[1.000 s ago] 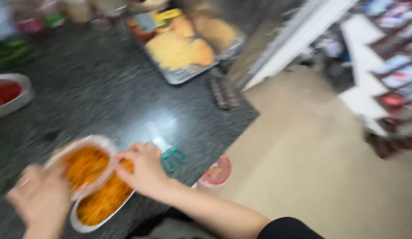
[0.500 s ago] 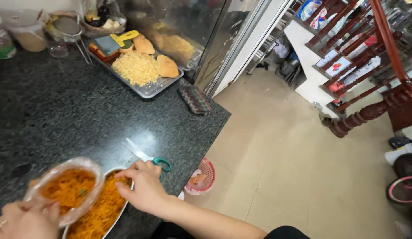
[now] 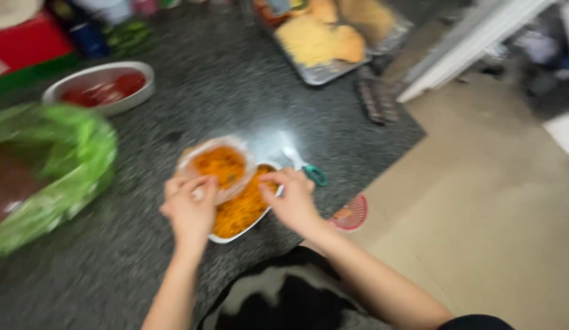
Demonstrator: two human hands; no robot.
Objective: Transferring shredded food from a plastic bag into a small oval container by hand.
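Observation:
A white oval dish (image 3: 267, 215) of orange shredded food lies near the front edge of a dark speckled counter (image 3: 235, 91). My left hand (image 3: 189, 211) grips a clear plastic bag (image 3: 218, 164) that holds more of the orange food and rests over the dish's far end. My right hand (image 3: 291, 198) pinches the bag's right edge at the dish rim. The picture is blurred by motion.
Green-handled scissors (image 3: 302, 165) lie just right of the dish. A green plastic bag (image 3: 49, 171) bulges at the left. Behind are a white bowl of red food (image 3: 101, 88) and a metal tray of yellow food (image 3: 327, 43). A red round strainer (image 3: 350, 214) lies on the tan floor.
The camera has swung left, so the green bag and the bowl of red food have come into view. Both hands stay on the bag over the dish.

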